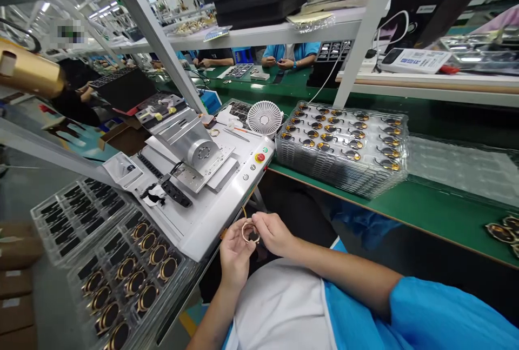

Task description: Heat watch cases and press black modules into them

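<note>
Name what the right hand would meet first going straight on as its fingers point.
Probably the left hand, just across the gold ring that the right hand is holding; depth there is hard to judge.

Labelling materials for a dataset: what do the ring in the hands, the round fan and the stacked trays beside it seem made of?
Ring: probably metal, gold-toned; thin, slightly shiny rim, though coated plastic is possible.
Fan: likely moulded plastic, white; fine, even grille ribs, no metallic glint.
Trays: apparently thin clear plastic, glossy; see-through edges, bright reflections.
</note>
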Motion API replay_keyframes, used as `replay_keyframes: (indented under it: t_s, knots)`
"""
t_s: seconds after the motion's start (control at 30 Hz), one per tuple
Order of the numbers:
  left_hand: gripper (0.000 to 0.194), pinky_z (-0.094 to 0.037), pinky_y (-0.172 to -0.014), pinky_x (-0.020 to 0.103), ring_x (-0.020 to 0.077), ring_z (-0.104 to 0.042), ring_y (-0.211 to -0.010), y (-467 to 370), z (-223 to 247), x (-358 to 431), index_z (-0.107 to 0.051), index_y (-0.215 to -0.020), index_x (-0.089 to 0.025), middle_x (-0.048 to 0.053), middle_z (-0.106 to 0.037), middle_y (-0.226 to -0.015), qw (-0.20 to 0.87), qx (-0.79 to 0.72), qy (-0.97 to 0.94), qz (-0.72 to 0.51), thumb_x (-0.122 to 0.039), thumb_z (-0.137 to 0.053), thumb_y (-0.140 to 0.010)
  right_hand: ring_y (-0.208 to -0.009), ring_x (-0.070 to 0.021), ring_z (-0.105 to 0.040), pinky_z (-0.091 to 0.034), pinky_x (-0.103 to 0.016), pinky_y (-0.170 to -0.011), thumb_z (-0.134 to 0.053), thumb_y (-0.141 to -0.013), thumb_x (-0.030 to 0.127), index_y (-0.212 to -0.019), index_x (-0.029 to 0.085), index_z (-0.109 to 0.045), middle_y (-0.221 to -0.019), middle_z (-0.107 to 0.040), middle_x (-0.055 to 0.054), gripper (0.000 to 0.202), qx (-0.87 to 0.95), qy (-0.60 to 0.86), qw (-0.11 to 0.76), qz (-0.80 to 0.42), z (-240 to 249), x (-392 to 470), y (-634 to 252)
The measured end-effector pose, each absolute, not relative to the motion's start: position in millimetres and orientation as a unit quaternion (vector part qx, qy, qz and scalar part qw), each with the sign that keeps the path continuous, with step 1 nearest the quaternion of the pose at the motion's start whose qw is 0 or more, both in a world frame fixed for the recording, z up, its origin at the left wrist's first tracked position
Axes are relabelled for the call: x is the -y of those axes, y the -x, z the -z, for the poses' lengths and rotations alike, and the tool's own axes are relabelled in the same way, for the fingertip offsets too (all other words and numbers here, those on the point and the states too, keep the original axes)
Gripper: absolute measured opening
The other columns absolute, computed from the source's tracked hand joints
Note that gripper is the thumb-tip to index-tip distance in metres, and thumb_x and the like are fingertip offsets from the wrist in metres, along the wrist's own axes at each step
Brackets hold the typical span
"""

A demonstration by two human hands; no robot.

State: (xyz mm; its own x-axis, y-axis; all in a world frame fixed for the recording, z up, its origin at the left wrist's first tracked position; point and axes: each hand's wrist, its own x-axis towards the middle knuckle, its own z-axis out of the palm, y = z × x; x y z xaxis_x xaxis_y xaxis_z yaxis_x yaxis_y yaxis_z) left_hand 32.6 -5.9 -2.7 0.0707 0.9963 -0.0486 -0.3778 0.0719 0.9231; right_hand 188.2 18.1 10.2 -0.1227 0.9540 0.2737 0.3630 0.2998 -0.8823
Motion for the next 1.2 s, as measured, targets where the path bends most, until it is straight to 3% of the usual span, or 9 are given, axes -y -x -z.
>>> replay_keyframes:
  t_s: [0.07, 0.13, 0.27, 0.43, 0.67, 0.8, 0.9, 1.03, 1.2]
  knots:
    - [0.056, -0.06, -0.107, 0.039, 0.0248, -0.078, -0.113, -31.1, 0.1, 4.4, -0.079, -0.117, -0.025, 0.009, -0.082, -0.115, 0.627, -0.389, -0.36, -0.571, -0.044, -0.098, -0.068, -0.063, -0.0149, -0.061, -0.047, -0.027, -0.061, -0.047, -0.107, 0.064, -0.07, 0.022, -0.055, -0.068, -0.064, -0.001, 0.056, 0.691, 0.499, 0.434, -0.292, -23.5, -50.3, -215.2]
    - [0.052, -0.06, -0.109, 0.046, 0.0276, -0.079, -0.114, -28.4, -3.7, 5.2, -0.08, -0.116, -0.027, 0.008, -0.082, -0.114, 0.65, -0.385, -0.337, -0.562, -0.043, -0.097, -0.07, -0.077, -0.0184, -0.066, -0.053, -0.032, -0.073, -0.057, -0.106, 0.056, -0.08, 0.019, -0.064, -0.081, -0.07, -0.005, 0.046, 0.676, 0.547, 0.437, -0.23, -39.6, -96.1, -255.8]
    - [0.056, -0.062, -0.105, 0.047, 0.0267, -0.081, -0.107, -24.0, -2.5, 15.1, -0.082, -0.113, -0.029, 0.005, -0.081, -0.113, 0.699, -0.378, -0.321, -0.515, -0.034, -0.102, -0.061, -0.099, -0.0205, -0.071, -0.062, -0.041, -0.088, -0.068, -0.105, 0.04, -0.114, 0.017, -0.071, -0.116, -0.073, -0.007, 0.025, 0.634, 0.634, 0.418, -0.145, -63.4, -184.9, -338.1]
    - [0.061, -0.062, -0.104, 0.047, 0.0272, -0.081, -0.103, -17.9, 8.6, 25.4, -0.082, -0.112, -0.025, 0.009, -0.082, -0.111, 0.695, -0.391, -0.349, -0.493, -0.031, -0.104, -0.056, -0.109, -0.0235, -0.072, -0.063, -0.046, -0.093, -0.069, -0.105, 0.035, -0.132, 0.016, -0.067, -0.131, -0.07, -0.011, 0.033, 0.653, 0.655, 0.36, -0.124, -59.9, -226.8, -374.7]
    - [0.053, -0.062, -0.1, 0.041, 0.0258, -0.08, -0.107, -11.2, 3.8, 28.4, -0.082, -0.109, -0.024, 0.007, -0.083, -0.103, 0.689, -0.396, -0.35, -0.495, -0.032, -0.102, -0.06, -0.1, -0.021, -0.074, -0.064, -0.04, -0.086, -0.066, -0.106, 0.038, -0.125, 0.016, -0.069, -0.12, -0.073, -0.008, 0.03, 0.676, 0.633, 0.363, -0.103, -55.7, -233.5, -382.2]
    - [0.054, -0.063, -0.092, 0.036, 0.0232, -0.079, -0.103, -10.3, -1.8, 26.6, -0.082, -0.108, -0.025, 0.007, -0.082, -0.103, 0.693, -0.39, -0.354, -0.493, -0.03, -0.103, -0.059, -0.076, -0.0145, -0.067, -0.06, -0.033, -0.075, -0.068, -0.104, 0.037, -0.101, 0.014, -0.072, -0.091, -0.072, -0.003, 0.024, 0.673, 0.604, 0.422, -0.062, -66.5, -206.3, -377.3]
    - [0.06, -0.062, -0.092, 0.034, 0.022, -0.078, -0.101, -10.0, -13.4, 24.3, -0.082, -0.11, -0.025, 0.007, -0.081, -0.11, 0.699, -0.386, -0.354, -0.488, -0.031, -0.104, -0.055, -0.065, -0.0157, -0.06, -0.055, -0.033, -0.066, -0.076, -0.094, 0.024, -0.087, 0.016, -0.075, -0.073, -0.069, -0.003, 0.01, 0.688, 0.555, 0.465, -0.043, -74.1, -156.2, -344.6]
    - [0.078, -0.061, -0.084, 0.034, 0.0237, -0.076, -0.101, -12.0, -38.6, 21.3, -0.077, -0.123, -0.026, 0.014, -0.074, -0.137, 0.715, -0.355, -0.38, -0.467, -0.04, -0.105, -0.052, -0.086, -0.0204, -0.07, -0.057, -0.036, -0.078, -0.07, -0.093, 0.012, -0.094, 0.023, -0.08, -0.094, -0.078, -0.006, 0.015, 0.778, 0.375, 0.504, -0.025, -72.8, -72.9, -279.7]
    - [0.099, -0.06, -0.077, 0.032, 0.0268, -0.077, -0.098, -14.7, -55.9, 17.5, -0.071, -0.136, -0.025, 0.014, -0.078, -0.119, 0.765, -0.305, -0.382, -0.419, -0.042, -0.107, -0.046, -0.086, -0.0221, -0.063, -0.057, -0.037, -0.074, -0.068, -0.095, 0.01, -0.112, 0.026, -0.076, -0.094, -0.076, -0.007, 0.025, 0.816, 0.258, 0.515, 0.06, -54.6, -22.5, -235.6]
